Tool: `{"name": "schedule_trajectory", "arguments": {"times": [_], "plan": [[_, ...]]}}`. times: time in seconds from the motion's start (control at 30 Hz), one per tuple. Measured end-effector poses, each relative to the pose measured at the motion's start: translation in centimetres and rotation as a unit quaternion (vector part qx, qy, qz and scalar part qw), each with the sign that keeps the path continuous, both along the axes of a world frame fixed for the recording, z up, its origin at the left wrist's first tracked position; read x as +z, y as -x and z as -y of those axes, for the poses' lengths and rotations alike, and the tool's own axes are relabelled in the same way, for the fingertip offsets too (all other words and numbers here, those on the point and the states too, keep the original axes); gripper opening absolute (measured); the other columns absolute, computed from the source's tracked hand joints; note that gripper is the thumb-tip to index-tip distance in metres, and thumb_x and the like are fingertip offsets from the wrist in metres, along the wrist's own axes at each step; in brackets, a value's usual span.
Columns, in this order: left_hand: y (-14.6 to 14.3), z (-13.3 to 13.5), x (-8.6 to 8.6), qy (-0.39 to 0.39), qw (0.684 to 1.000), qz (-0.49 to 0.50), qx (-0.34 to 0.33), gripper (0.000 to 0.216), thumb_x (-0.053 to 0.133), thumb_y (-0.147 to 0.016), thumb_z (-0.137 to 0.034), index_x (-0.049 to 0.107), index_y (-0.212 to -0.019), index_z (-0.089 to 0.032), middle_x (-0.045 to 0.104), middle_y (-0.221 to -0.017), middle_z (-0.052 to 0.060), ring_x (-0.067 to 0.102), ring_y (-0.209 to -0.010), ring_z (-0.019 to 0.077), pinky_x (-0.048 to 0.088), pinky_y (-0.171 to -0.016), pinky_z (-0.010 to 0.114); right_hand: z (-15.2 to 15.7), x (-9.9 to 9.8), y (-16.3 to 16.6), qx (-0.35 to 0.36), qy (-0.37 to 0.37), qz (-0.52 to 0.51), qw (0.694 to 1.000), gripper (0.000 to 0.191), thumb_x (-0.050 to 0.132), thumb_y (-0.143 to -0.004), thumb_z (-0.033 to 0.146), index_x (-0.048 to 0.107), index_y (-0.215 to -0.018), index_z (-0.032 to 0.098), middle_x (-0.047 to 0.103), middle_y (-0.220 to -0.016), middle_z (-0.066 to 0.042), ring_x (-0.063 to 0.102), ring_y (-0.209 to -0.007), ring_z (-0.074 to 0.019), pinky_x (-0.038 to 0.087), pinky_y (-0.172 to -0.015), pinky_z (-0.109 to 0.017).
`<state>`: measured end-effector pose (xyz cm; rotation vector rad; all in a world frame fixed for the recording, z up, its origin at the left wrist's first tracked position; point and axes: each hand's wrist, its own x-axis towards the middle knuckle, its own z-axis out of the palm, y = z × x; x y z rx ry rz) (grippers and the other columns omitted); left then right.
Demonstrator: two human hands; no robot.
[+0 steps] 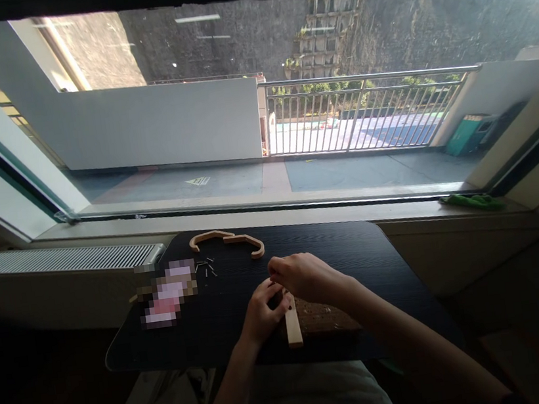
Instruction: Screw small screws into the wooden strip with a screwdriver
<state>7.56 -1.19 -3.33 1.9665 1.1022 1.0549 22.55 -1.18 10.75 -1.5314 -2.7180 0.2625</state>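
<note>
Wooden strip [294, 331] touching left hand [262, 310], right hand [305, 277] above; cannot tell either grip's hold

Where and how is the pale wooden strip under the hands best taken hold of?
Probably the near end of the pale wooden strip, pinched across its long edges from the person's side: it is straight and narrow, and that end lies bare, seeming to jut past the brown block, while the left hand and right hand crowd its far part.
</note>
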Motion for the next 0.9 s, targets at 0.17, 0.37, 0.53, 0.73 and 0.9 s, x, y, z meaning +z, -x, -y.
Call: {"name": "schedule_trajectory", "arguments": {"times": [0.17,0.37,0.53,0.73,0.9], "plan": [[0.02,-0.03,-0.2,-0.005,1.0,-0.004,0.006,0.013,0.064,-0.082,-0.025,0.073,-0.09,-0.022,0.069,-0.098,0.006,0.064,-0.097,0.0228,0.052,-0.088,0.034,-0.06,0.18,0.0,-0.018,-0.024,0.017,0.999,0.022,0.043,-0.1,0.036,0.059,-0.094,0.021,0.071,-0.081,-0.003,0.068,-0.071,-0.0176,0.026,-0.054,-0.026],[0.08,-0.13,-0.58,-0.003,1.0,-0.009,0.008,0.016,0.064,-0.083,-0.028,0.074,-0.094,-0.023,0.069,-0.097,0.006,0.063,-0.098,0.0229,0.052,-0.089,0.035,-0.12,0.2,0.05,-0.042,-0.034,0.034,0.998,0.028,0.045,-0.099,0.042,0.062,-0.092,0.021,0.073,-0.081,-0.004,0.068,-0.072,-0.0188,0.031,-0.058,-0.025],[0.09,-0.04,-0.46,0.001,1.0,-0.009,0.01,0.018,0.064,-0.083,-0.029,0.074,-0.096,-0.023,0.068,-0.099,0.006,0.063,-0.1,0.0234,0.051,-0.09,0.036,-0.23,0.12,-0.11,-0.053,-0.037,0.043,0.997,0.033,0.043,-0.099,0.046,0.065,-0.091,0.022,0.073,-0.082,-0.005,0.069,-0.075,-0.0196,0.035,-0.061,-0.025],[-0.01,-0.02,-0.13,0.009,1.0,-0.004,0.005,0.017,0.063,-0.082,-0.028,0.074,-0.095,-0.022,0.068,-0.104,0.007,0.063,-0.1,0.0238,0.051,-0.092,0.037,-0.15,0.2,0.18,-0.06,-0.054,0.055,0.995,0.039,0.046,-0.097,0.049,0.068,-0.084,0.02,0.073,-0.077,-0.006,0.07,-0.075,-0.0213,0.036,-0.06,-0.025],[0.02,-0.15,-0.46,0.009,1.0,-0.005,0.005,0.018,0.063,-0.082,-0.028,0.074,-0.095,-0.023,0.069,-0.105,0.007,0.063,-0.103,0.025,0.052,-0.091,0.037,-0.25,0.29,0.62,-0.076,-0.065,0.065,0.993,0.04,0.046,-0.097,0.047,0.071,-0.081,0.02,0.074,-0.079,-0.007,0.071,-0.077,-0.0224,0.038,-0.061,-0.026]]}}
